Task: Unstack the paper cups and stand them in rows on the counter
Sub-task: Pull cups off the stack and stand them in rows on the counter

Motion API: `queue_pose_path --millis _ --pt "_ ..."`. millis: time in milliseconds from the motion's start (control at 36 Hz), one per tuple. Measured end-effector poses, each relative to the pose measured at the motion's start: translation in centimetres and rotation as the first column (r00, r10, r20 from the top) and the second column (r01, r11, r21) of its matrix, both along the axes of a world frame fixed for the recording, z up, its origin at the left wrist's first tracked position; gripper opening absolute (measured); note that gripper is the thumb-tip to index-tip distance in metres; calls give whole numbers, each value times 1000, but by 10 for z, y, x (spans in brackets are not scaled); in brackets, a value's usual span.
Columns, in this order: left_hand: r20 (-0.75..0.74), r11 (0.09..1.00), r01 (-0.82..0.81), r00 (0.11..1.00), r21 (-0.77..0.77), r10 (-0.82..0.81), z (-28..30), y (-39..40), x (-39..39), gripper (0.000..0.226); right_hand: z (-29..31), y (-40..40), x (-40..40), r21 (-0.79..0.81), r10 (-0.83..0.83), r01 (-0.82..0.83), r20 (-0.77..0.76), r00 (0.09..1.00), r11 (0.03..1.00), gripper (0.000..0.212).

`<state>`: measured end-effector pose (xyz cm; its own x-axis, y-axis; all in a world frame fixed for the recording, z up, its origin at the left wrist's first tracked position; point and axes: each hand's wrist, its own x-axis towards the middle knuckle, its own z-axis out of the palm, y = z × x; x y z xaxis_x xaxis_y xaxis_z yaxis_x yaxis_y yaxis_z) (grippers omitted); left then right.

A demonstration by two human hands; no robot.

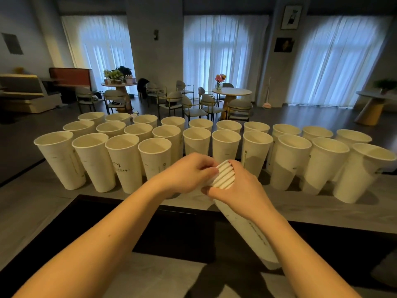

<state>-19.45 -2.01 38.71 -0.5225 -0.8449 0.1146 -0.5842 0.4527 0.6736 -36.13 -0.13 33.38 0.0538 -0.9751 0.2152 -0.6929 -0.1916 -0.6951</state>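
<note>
Both hands, left and right, pinch the ribbed rims of a tilted white cup stack, just in front of the upright cups in rows on the worktop.

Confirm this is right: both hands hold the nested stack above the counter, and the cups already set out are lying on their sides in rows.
Not quite. The head view shows the cups standing upright in rows on the counter, mouths up, not on their sides. The rest holds: left hand and right hand both hold the stack.
</note>
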Motion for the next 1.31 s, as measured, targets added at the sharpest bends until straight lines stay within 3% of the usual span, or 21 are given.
queue_pose_path --millis 139,250,333,417,472,583,667,861,1000,1083,1194,1222,1250,1306 --pt "-158 992 -40 986 123 59 -7 -2 -8 17 -8 -3 -10 -62 -11 8 -55 998 998 75" --pt "-206 975 -202 954 95 217 -4 -6 -10 10 -12 -3 -18 -57 -11 5 -101 995 998 78" --pt "-200 945 -313 936 -94 290 11 -7 -6 18 -11 -3 -28 -25 -12 9 -106 994 1000 80" --pt "-209 824 -408 912 -392 352 27 -3 0 23 -9 -6 -37 83 -42 57 -178 983 995 98" --pt "-105 766 -387 914 -514 391 27 -4 0 19 -7 -9 -42 170 -57 94 -210 976 981 106" --pt "248 804 -237 871 -545 425 2 -15 -11 25 -1 -10 -43 207 -71 113 -202 977 972 99" --pt "371 809 -177 820 -561 436 -14 -24 -12 31 0 -10 -40 210 -68 106 -181 981 972 101" --pt "427 779 -126 777 -614 462 -17 -41 -4 27 -1 -6 -37 210 -69 95 -130 989 973 100" --pt "438 812 -117 793 -572 423 -16 -47 1 23 -1 -5 -38 211 -70 89 -98 993 973 99" --pt "410 822 -135 815 -553 410 -13 -46 2 36 1 -5 -39 192 -71 82 -64 995 978 95" --pt "256 687 -94 885 -720 389 -9 -36 -8 50 2 -6 -40 178 -78 82 -32 996 981 104" --pt "201 687 -99 918 -720 342 -6 -29 -13 46 2 -7 -40 175 -81 85 -28 996 981 106" --pt "143 743 -112 952 -660 270 -3 -23 -20 41 2 -6 -40 167 -84 86 -19 996 982 107" --pt "79 925 -81 990 -372 118 2 -11 -35 33 2 -6 -41 140 -83 81 4 997 987 109"
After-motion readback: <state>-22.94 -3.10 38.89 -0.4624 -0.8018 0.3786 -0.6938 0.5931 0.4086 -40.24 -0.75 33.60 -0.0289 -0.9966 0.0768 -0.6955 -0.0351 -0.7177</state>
